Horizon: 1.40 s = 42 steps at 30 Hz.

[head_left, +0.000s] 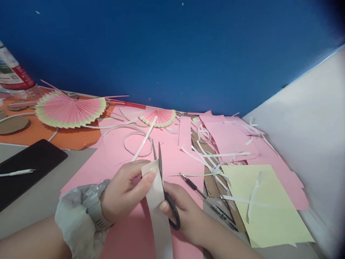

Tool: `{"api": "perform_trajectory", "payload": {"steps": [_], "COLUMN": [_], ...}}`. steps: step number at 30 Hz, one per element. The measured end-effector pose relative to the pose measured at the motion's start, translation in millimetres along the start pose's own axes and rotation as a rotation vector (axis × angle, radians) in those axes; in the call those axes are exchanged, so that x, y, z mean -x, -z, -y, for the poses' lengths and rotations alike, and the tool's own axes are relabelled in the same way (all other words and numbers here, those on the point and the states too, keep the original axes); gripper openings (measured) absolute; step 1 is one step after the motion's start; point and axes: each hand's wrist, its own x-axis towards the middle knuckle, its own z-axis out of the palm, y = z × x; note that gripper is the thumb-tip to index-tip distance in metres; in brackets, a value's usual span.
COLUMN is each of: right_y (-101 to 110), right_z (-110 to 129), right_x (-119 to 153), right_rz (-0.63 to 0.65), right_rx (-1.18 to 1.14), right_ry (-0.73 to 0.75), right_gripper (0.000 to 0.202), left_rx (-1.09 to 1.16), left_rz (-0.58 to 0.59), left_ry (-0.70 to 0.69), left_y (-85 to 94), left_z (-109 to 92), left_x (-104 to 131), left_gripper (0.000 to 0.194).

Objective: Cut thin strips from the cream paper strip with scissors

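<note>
My left hand point(134, 190) is closed on the upper end of a long white paper strip point(159, 223), its thumb pressed flat on the paper. The strip hangs down toward the bottom edge of the view. Black-handled scissors point(175, 214) are gripped in my right hand point(183, 212), just to the right of the strip. Their blades point up and away, slightly apart, along the strip's right edge near my left thumb. Pink paper point(129, 223) lies beneath both hands.
Two pleated pink fans point(71, 109) point(159, 118) with yellow-green edges lie at the back. Pens point(191, 182), white paper scraps point(226, 154) and pale yellow sheets point(269, 216) are at right. A black tablet-like slab point(27, 183) lies left, below orange paper point(67, 140) and a bottle point(13, 72).
</note>
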Motion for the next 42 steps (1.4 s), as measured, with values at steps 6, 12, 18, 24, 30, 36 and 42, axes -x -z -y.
{"api": "perform_trajectory", "payload": {"steps": [6,12,18,24,30,36,42], "right_y": [-0.4,1.3,0.5,1.0,0.7,0.9,0.3], "right_z": [1.3,-0.6,-0.7,0.7,-0.6,-1.4,-1.3], "right_x": [-0.9,0.4,0.5,-0.1,0.5,0.7,0.7], "right_rz": [0.003,0.008,0.018,0.044,0.028,0.041,0.033], "right_rx": [-0.014,0.009,0.057,0.106,0.101,0.092,0.095], "right_ry": [0.005,-0.008,-0.008,0.013,0.030,0.017,0.026], "right_gripper": [0.046,0.046,0.047,0.050,0.049,0.047,0.048], "left_rx": [0.037,0.037,-0.017,-0.032,-0.027,-0.017,-0.013], "left_rz": [0.015,-0.037,-0.156,-0.132,-0.124,-0.127,-0.110], "left_ry": [0.007,-0.014,0.045,0.024,0.035,0.036,0.030], "left_y": [0.0,1.1,0.3,0.6,-0.1,0.5,1.0], "left_z": [0.7,2.0,2.4,-2.2,0.7,1.2,1.3], "left_x": [0.3,4.1,3.9,1.2,2.8,2.8,3.9], "left_gripper": [0.030,0.022,0.031,0.031,0.031,0.031,0.031]}}
